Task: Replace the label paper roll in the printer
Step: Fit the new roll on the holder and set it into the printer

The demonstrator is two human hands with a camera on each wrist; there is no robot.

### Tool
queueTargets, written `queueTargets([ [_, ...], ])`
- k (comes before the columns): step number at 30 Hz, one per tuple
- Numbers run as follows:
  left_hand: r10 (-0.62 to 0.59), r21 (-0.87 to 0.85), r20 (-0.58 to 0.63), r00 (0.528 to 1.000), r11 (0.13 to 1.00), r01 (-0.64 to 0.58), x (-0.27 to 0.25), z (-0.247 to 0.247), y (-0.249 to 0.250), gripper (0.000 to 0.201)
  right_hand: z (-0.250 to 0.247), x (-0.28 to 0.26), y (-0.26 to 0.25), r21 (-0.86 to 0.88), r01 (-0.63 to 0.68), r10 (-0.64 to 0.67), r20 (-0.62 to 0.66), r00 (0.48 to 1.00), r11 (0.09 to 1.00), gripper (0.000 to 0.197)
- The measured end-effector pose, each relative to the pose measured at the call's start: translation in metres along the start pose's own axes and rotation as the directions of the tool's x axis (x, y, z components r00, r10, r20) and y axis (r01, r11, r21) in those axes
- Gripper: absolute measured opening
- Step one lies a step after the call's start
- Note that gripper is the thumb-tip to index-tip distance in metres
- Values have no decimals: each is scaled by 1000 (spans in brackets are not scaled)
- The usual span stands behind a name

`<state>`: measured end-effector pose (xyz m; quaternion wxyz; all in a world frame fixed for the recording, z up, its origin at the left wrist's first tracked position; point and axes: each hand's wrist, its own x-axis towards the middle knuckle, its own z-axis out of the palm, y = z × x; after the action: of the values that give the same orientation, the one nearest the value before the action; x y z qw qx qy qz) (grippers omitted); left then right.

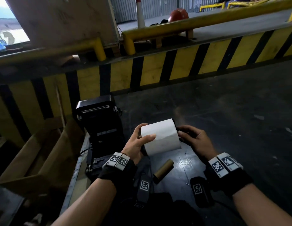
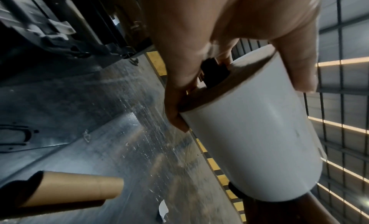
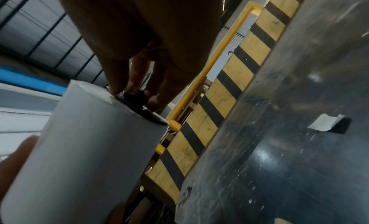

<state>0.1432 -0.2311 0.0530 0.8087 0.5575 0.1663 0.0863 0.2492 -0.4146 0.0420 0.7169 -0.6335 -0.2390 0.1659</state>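
I hold a full white label roll [image 1: 161, 136] sideways above the dark floor, between both hands. My left hand [image 1: 138, 141] grips its left end, thumb across the top and fingers round the end face. A black spindle [image 2: 214, 72] pokes out of the core there. My right hand [image 1: 192, 139] pinches the black spindle end piece [image 3: 137, 101] at the roll's [image 3: 85, 148] right end. The black label printer [image 1: 99, 132] stands to the left with its lid raised. An empty brown cardboard core [image 1: 163, 171] lies on the floor below the roll [image 2: 257, 132].
A yellow-and-black striped barrier [image 1: 158, 69] runs behind the printer, with yellow rails [image 1: 199, 20] above it. A wooden crate [image 1: 36, 154] sits at the left. Small paper scraps [image 3: 323, 123] lie on the floor. Black tagged straps [image 1: 144, 185] hang by my wrists.
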Motion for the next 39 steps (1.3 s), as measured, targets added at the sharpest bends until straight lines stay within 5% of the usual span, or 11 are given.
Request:
queueTargets([
  [5,3,-37,29,1000,999,-2,-18,-19,4,78,25,-10,-9,-25,-46,46,6,999,999,16],
  [13,24,-88,44,999,996,-21,-42,-39,10,74,70,-34,-34,11,-364,357,175,918,931,35],
  [17,12,-119,53,999,993,-5,-52,-47,-2,71,80,-41,-24,5,-309,306,111,945,951,70],
  [21,-22,-119,83,996,992,32,-60,-51,-19,78,87,-54,-7,6,-251,251,-9,968,968,47],
  [31,-134,-85,53,990,987,138,-54,-55,-54,77,80,-66,26,36,-267,269,-94,958,963,36],
  [34,-188,20,1,982,982,188,-44,-59,-61,54,69,-61,37,34,-311,313,-125,942,950,39],
  [36,-243,107,-150,958,960,260,-34,-67,-69,43,59,-55,42,46,-331,335,-144,931,942,28],
  [38,-158,356,-337,928,891,281,-21,-76,-82,41,46,-46,50,46,-349,352,-147,924,936,25],
  [39,-56,573,-357,933,775,266,-18,-82,-87,38,43,-44,51,40,-348,350,-150,925,937,24],
])
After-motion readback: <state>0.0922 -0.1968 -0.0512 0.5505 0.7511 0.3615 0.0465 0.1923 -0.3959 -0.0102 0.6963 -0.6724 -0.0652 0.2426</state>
